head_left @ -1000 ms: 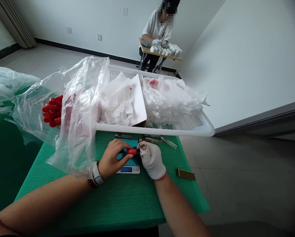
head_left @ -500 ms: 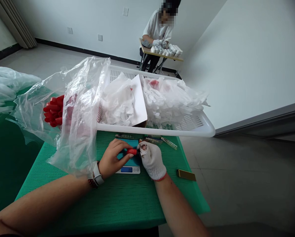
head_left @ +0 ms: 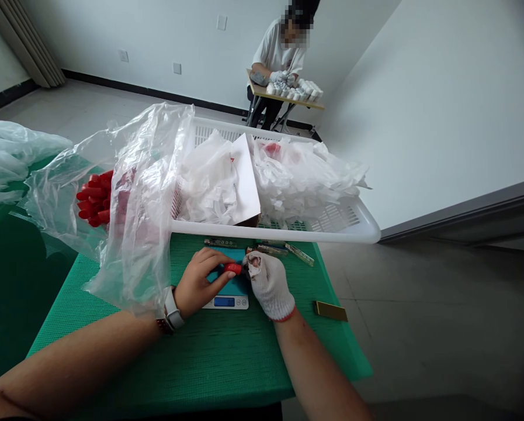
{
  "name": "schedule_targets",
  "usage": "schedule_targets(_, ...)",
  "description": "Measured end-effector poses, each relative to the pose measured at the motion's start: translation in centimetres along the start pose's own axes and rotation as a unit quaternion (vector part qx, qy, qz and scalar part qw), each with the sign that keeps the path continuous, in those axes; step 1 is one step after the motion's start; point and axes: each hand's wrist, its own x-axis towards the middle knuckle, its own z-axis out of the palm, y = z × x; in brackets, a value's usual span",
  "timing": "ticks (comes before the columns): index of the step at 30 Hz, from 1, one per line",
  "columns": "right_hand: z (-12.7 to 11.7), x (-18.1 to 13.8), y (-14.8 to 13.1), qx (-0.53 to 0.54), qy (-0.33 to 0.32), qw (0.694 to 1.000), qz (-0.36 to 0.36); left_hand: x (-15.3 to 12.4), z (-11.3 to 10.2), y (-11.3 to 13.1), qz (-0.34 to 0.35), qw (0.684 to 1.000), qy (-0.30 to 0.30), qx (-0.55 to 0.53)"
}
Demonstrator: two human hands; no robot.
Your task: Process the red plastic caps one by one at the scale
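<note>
Red plastic cap point(head_left: 233, 268): held over the digital scale point(head_left: 225, 302), pinched between the fingers of the bare left hand point(head_left: 197, 278). White-gloved right hand point(head_left: 269, 285): fingers bunched together at the cap's far end, grip impossible to tell. Left of the fingers: a heap of more red caps point(head_left: 94, 199) inside a clear polythene bag point(head_left: 139, 234). Beyond the fingers: slim metal strips point(head_left: 299, 254) lay on the green bench point(head_left: 200, 362), then a white plastic basket point(head_left: 274, 232) held white plastic wrapping point(head_left: 297, 181) and a white paper sheet point(head_left: 245, 175).

Digital scale point(head_left: 225, 302) turned slightly, its left corner further left, red cap point(head_left: 233, 268) slightly higher
</note>
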Motion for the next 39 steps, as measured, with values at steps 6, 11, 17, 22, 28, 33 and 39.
schedule_targets(6,0.2,-0.3,0.6,0.042,-0.015,0.999,0.001,0.1,-0.1,0.2,-0.019,1.000,0.005,0.013)
schedule_targets(11,0.0,-0.1,0.4,0.019,0.012,1.000,0.006,0.1,-0.1,0.3,-0.002,1.000,-0.021,0.003)
schedule_targets(17,-0.3,0.0,0.1,0.041,-0.021,0.999,-0.024,-0.1,0.0,0.1,-0.014,1.000,-0.022,0.012)
schedule_targets(22,-0.3,0.0,0.1,0.032,-0.005,0.999,0.000,0.0,0.1,0.1,0.000,0.999,-0.035,0.023)
schedule_targets(28,-0.6,0.0,0.0,0.010,-0.014,0.999,-0.033,-0.1,0.1,-0.1,-0.009,0.999,-0.030,0.033)
schedule_targets(33,-0.5,-0.1,0.1,0.020,-0.006,0.999,-0.043,-0.1,0.1,0.0,-0.021,0.998,-0.032,0.043)
schedule_targets(39,-0.4,0.2,-0.4,-0.008,0.005,1.000,-0.024,0.0,0.0,0.2,-0.003,0.999,-0.013,0.035)
